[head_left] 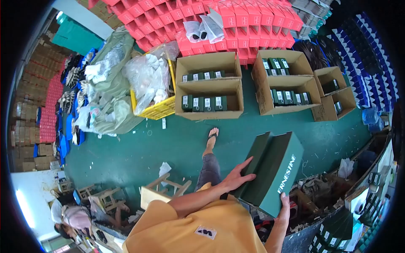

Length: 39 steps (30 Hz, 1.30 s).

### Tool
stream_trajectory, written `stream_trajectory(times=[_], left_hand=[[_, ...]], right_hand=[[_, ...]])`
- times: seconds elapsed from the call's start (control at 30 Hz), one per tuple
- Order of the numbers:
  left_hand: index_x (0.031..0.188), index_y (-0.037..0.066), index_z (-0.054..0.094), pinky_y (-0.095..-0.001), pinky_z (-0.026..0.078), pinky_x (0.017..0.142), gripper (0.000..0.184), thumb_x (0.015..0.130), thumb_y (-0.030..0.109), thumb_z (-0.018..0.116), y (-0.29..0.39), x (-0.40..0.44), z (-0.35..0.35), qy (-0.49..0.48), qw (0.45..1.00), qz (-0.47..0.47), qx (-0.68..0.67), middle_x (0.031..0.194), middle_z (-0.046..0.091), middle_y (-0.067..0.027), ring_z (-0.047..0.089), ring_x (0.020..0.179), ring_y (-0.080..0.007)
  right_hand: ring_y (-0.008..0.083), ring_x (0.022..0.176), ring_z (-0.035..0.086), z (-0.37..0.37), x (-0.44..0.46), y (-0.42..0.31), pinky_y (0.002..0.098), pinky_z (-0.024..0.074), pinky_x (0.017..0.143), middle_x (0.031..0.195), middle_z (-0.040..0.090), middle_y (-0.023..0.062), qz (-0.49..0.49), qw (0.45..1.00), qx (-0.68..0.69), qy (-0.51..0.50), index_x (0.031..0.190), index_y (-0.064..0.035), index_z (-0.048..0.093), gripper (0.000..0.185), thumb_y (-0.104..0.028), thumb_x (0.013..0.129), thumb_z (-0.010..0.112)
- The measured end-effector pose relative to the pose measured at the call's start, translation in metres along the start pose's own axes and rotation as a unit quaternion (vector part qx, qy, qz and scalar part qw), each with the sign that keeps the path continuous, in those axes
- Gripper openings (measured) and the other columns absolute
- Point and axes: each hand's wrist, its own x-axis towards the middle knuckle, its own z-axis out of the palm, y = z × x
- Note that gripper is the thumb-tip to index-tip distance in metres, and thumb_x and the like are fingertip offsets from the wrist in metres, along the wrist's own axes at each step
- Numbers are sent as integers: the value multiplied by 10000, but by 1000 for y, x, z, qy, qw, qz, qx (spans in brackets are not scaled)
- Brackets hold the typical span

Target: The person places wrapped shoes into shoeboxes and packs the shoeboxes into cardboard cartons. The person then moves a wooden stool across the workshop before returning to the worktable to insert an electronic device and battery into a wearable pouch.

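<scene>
In front of my yellow shirt I hold dark green shoe boxes (282, 173), tilted, with ERNESTINE in white letters on the side facing right. There appear to be two boxes pressed side by side, with a groove between them. My left hand (239, 177) grips them from the left, thumb and fingers on the near green surface. From below right, my right hand (283, 210) supports the lettered box, thumb on its side; its other fingers are hidden underneath. Past the boxes stand open cartons (209, 114) (291, 110) with several labelled green shoe boxes (206, 103) inside.
Smaller cartons (335, 110) stand at the right. A yellow crate (154, 111) with plastic bags is at the left. Red boxes (253, 19) are stacked behind. A wooden stool (158, 195) is beside my leg, a cluttered bench (312, 219) at my right. Another person (78, 217) is at lower left.
</scene>
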Motion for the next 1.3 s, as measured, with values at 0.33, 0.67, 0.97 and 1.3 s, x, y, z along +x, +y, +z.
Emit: stream_trajectory(times=[0.33,0.67,0.97,1.3], left_hand=[[1587,118,298,-372,312,1166,838,895,245,754,61,83,-238,131,987,-90,-4,1533,426,-189,393,1410,-244],[1572,95,287,-389,534,959,744,922,185,636,109,148,-322,303,907,-95,-277,1372,565,-116,607,1167,-243],[1431,120,438,-428,550,932,602,916,353,645,113,226,-194,400,837,-98,-360,1243,620,-93,641,1098,-271],[1335,62,547,-432,506,971,574,917,453,602,141,325,33,483,742,-133,-445,1248,633,-102,625,1106,-281]], right_hand=[[209,1125,629,242,187,-25,371,515,971,1301,611,84,174,983,41,-36,1462,-61,436,555,-244,972,625],[258,1012,683,244,297,-110,426,538,917,1133,709,99,232,952,185,71,1233,-86,633,434,-409,944,660],[269,997,689,94,444,-230,431,550,899,1119,707,106,190,957,217,32,1214,-89,634,420,-433,974,613],[314,1082,668,20,751,-385,507,533,940,1252,681,94,194,923,296,-148,1289,-113,626,511,-516,998,507]])
